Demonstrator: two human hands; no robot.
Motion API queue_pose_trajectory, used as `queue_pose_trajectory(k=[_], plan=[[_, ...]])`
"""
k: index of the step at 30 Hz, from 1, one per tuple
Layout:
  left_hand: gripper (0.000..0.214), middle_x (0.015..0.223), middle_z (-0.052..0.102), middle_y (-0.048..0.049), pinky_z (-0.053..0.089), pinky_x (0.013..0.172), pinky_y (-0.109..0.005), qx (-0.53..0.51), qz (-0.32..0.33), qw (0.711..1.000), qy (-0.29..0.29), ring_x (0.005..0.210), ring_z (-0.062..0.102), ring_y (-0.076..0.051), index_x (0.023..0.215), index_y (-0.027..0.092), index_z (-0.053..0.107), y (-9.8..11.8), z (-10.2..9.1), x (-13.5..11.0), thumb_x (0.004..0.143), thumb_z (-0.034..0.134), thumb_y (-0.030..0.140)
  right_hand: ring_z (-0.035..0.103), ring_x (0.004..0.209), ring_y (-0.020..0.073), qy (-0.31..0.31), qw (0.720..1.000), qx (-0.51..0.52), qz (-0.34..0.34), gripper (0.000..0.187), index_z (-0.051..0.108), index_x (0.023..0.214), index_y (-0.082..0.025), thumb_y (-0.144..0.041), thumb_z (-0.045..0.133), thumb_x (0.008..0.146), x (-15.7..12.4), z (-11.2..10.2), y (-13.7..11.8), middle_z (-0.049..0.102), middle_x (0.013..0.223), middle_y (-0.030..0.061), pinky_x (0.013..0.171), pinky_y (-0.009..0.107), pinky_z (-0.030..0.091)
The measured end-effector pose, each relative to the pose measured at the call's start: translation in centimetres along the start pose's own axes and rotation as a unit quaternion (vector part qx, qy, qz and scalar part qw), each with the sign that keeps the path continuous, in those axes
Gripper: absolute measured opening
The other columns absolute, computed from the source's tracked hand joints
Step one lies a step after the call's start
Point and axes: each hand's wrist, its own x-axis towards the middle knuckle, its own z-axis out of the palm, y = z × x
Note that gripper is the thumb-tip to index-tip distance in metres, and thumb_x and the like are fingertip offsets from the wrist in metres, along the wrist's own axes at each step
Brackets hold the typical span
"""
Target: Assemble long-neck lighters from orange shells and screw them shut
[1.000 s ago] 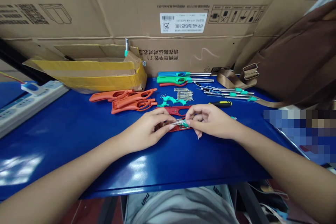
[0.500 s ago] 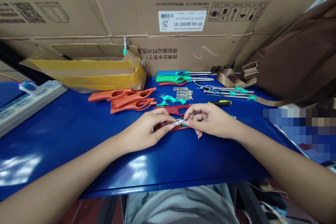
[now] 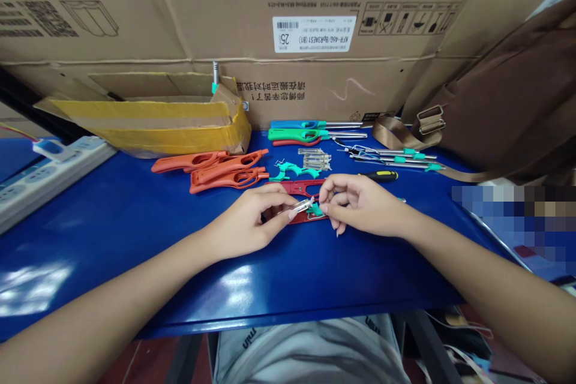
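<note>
My left hand [image 3: 254,219] pinches a small clear lighter fuel tank [image 3: 302,206] with a metal valve end, tilted up to the right. My right hand [image 3: 355,204] is just right of that valve end, fingers curled and thumb drawn in; whatever they hold is hidden. Beside its thumb tip is a teal trigger piece [image 3: 316,210], over a red lighter shell half [image 3: 299,219] that my hands partly cover. Another red shell half [image 3: 299,187] lies just behind. More teal trigger pieces [image 3: 291,169] and several spare fuel tanks [image 3: 317,160] lie farther back.
Orange lighter shells [image 3: 227,180] lie left, before a yellow-taped cardboard box [image 3: 180,132]. Blue [image 3: 294,125] and green [image 3: 292,135] lighters lie at the back. Metal lighter tubes [image 3: 405,159] and a screwdriver [image 3: 381,176] are right; a power strip [image 3: 54,174] stands far left.
My right fingers have come slightly away from the fuel tank's valve end. The tank tilts up a little more in my left hand, and the teal piece shows more clearly.
</note>
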Motion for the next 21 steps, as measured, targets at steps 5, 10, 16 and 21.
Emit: queue_pose_trajectory(k=[5, 10, 16, 21], plan=[[0.019, 0.089, 0.066, -0.0043, 0.048, 0.064, -0.025, -0.025, -0.014, 0.999, 0.02, 0.075, 0.06, -0.014, 0.102, 0.017, 0.073, 0.0, 0.08, 0.09, 0.096, 0.058, 0.025, 0.068, 0.057, 0.0121, -0.007, 1.0, 0.007, -0.003, 0.026, 0.058, 0.092, -0.018, -0.034, 0.077, 0.085, 0.19, 0.1, 0.02, 0.066, 0.062, -0.0028, 0.054, 0.023, 0.06], [0.018, 0.087, 0.064, -0.0042, 0.048, 0.061, -0.024, -0.05, -0.027, 0.998, 0.029, 0.073, 0.06, -0.014, 0.101, 0.017, 0.075, 0.18, 0.18, 0.05, 0.093, 0.062, 0.027, 0.07, 0.06, 0.0125, -0.015, 1.0, 0.01, -0.002, 0.028, 0.063, 0.092, -0.016, -0.039, 0.077, 0.085, 0.31, 0.01, 0.32, 0.069, 0.065, -0.0005, 0.055, 0.023, 0.061], [0.02, 0.089, 0.063, -0.0054, 0.048, 0.06, -0.023, -0.068, -0.038, 0.996, 0.032, 0.074, 0.059, -0.014, 0.101, 0.015, 0.076, 0.27, 0.22, 0.1, 0.091, 0.063, 0.026, 0.061, 0.048, 0.0094, -0.001, 1.0, -0.029, -0.006, 0.023, 0.065, 0.09, -0.016, -0.037, 0.073, 0.086, 0.26, -0.09, 0.17, 0.062, 0.057, -0.0042, 0.047, 0.02, 0.055], [0.021, 0.088, 0.062, -0.0044, 0.045, 0.058, -0.023, -0.065, -0.04, 0.997, 0.02, 0.068, 0.055, -0.012, 0.103, 0.016, 0.077, 0.26, 0.12, 0.11, 0.092, 0.063, 0.027, 0.059, 0.048, 0.0092, 0.001, 0.999, -0.05, -0.011, 0.02, 0.067, 0.09, -0.015, -0.034, 0.07, 0.087, 0.22, 0.02, 0.08, 0.061, 0.058, -0.0035, 0.046, 0.02, 0.054]])
